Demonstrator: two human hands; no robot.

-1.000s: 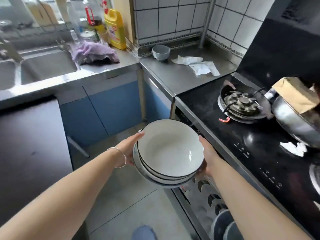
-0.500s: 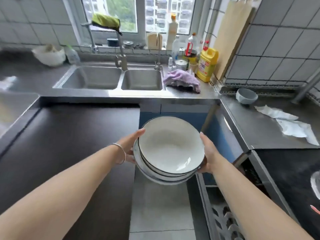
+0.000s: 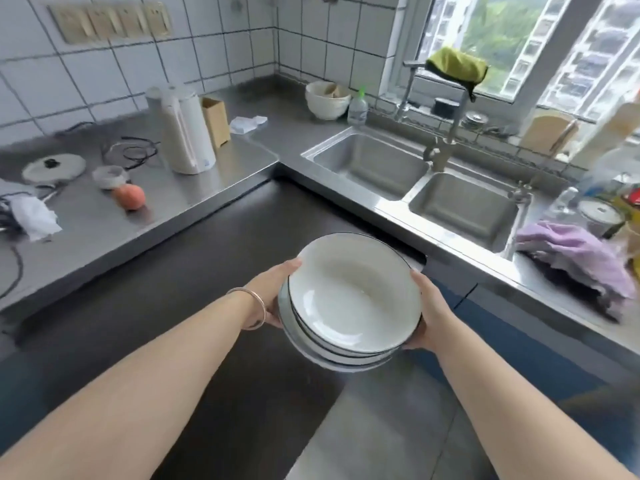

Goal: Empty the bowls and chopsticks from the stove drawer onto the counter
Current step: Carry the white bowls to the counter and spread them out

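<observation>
I hold a stack of white bowls (image 3: 349, 296) with dark rims in mid-air, above the dark lower surface (image 3: 214, 271) and the floor. My left hand (image 3: 273, 292) grips the stack's left side, thumb on the rim, a bracelet on the wrist. My right hand (image 3: 429, 313) grips the right side from below and behind. The steel counter (image 3: 104, 223) lies to the left and ahead. The stove drawer and chopsticks are out of view.
On the counter stand a white kettle (image 3: 187, 133), a peach (image 3: 130, 196), a lid (image 3: 53, 167), a small dish (image 3: 109, 176), crumpled paper (image 3: 33, 216), a knife block (image 3: 216, 121) and a white bowl (image 3: 327, 98). A double sink (image 3: 415, 181) and a purple cloth (image 3: 575, 258) lie right.
My view has swung left from the stove past the sink to the left counter. The bowl stack stays held between both hands.
</observation>
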